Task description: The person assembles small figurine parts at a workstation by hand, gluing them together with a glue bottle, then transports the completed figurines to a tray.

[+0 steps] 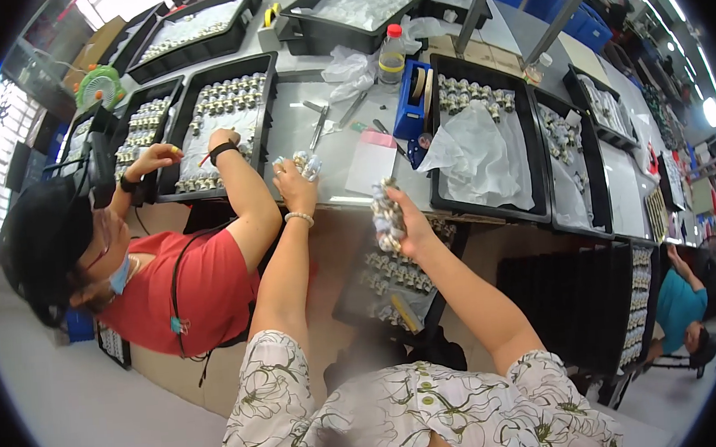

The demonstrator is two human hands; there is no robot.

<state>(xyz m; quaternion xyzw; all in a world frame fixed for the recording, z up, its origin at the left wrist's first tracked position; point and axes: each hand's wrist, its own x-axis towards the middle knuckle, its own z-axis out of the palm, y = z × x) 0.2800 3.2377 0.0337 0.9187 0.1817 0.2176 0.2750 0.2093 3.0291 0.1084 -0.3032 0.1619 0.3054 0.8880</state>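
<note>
My left hand (296,188), a beaded bracelet on its wrist, is closed around a bunch of small shiny metal fittings (308,167) at the table's front edge. Closer to me, my right hand (412,226) grips a larger cluster of silvery and brassy metal fittings (386,215). This cluster is held over a dark tray (351,303) at my lap, where more fittings stand in rows and a yellowish strip lies. What exactly the fittings are is too small to tell. Between and beyond my hands, a pink-and-white paper pad (370,163) rests on the table.
Tweezers (319,126), a blue tape dispenser (413,103) and a red-capped bottle (391,55) lie beyond the pad. Black trays of fittings flank the table (291,103), one lined with plastic sheet (486,160). A co-worker in red (205,288) reaches over trays at left.
</note>
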